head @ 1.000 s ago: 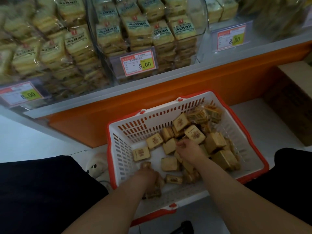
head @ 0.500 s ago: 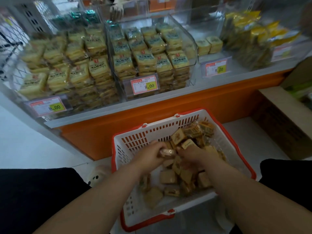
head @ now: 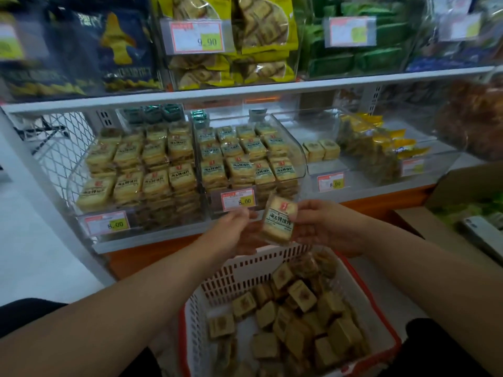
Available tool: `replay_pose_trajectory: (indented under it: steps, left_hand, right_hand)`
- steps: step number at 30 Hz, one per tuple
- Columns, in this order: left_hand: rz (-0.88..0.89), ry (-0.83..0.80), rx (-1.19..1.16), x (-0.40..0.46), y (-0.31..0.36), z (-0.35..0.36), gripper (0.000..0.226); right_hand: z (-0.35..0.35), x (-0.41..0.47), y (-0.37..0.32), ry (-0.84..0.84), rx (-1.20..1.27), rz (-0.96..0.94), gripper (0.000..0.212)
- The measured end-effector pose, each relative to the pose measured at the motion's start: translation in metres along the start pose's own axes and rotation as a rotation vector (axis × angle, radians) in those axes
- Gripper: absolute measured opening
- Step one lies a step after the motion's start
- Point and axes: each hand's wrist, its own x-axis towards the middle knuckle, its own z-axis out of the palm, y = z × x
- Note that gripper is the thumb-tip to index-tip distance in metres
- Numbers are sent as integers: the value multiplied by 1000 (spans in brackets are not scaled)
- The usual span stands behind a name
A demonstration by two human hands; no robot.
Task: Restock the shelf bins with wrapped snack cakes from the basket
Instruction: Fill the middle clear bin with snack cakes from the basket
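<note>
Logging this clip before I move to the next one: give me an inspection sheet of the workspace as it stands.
Surface: white lower shelf with an orange front, clear bins on it.
Job's things: white basket with red rim on the floor, many wrapped snack cakes inside; one wrapped cake held up in front of the middle bin; left bin and middle bin well stocked; third bin holds only two cakes.
Clutter: open cardboard box at right.
Grips: left hand and right hand both on the raised cake, one at each side.
Cables: nothing seen.
Surroundings: upper shelf of bagged snacks, price tags on the bin fronts, white floor.
</note>
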Motion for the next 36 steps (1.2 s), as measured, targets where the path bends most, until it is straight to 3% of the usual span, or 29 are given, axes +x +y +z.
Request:
replay_pose_trajectory:
  steps: [2,5,8,12,13,15,17,21,36]
  left_hand:
    - [-26,-58,11,2,5,-1,33]
    - [49,6,30,10,8,2,29]
    - [82,93,21,24,18,4,31]
    - [145,101,107,39,49,-5,26]
    - [216,152,249,44,56,-9,25]
    - [410,288,774,57,67,-20,32]
    - [485,314,1186,73,71,-29,45]
    - [358,276,1414,99,59,-34,60]
    - [518,308,1462,107,31,-52,52]
  right_hand:
    - [-1,0,-10,24,-64,-35,22]
    - [-3,8,-20,131,-127,-84,38]
    - [-4,20,-30,199,-259,-141,37]
    - [-3,38,-49,237,-260,-210,31]
    - [-3,44,-54,266,-249,-237,29]
    - [-4,57,-64,348,-216,-277,30]
    - [-5,70,-70,431,-200,-289,32]
    - [-8,94,-72,510,-322,-268,40]
    - [-3,121,-75,544,-811,-259,29]
